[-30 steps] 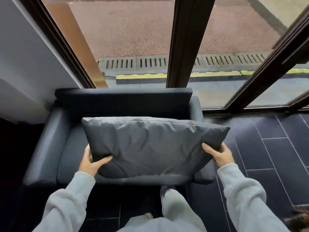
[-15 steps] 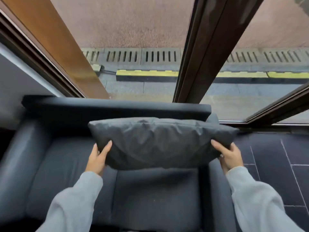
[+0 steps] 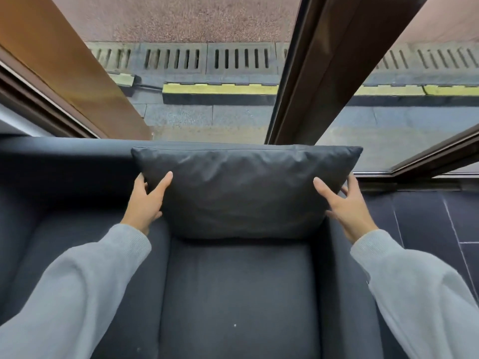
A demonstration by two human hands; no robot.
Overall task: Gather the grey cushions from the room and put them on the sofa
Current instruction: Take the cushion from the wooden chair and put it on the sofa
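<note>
A grey cushion (image 3: 243, 190) stands upright on the right seat of the dark sofa (image 3: 233, 294), leaning against the backrest. My left hand (image 3: 146, 200) grips its left edge, thumb on the front face. My right hand (image 3: 347, 203) holds the right edge the same way, beside the sofa's right armrest. Both sleeves are light grey. The cushion's lower edge rests on the seat.
A large window with dark frames (image 3: 311, 73) rises right behind the sofa, showing pavement and a drain grate outside. Dark floor tiles (image 3: 427, 216) lie to the right of the armrest. The sofa's left seat (image 3: 77, 242) extends to the left.
The cushion has gone from being held in the air over the seat to standing against the backrest. I have stepped closer and both hands moved forward with it.
</note>
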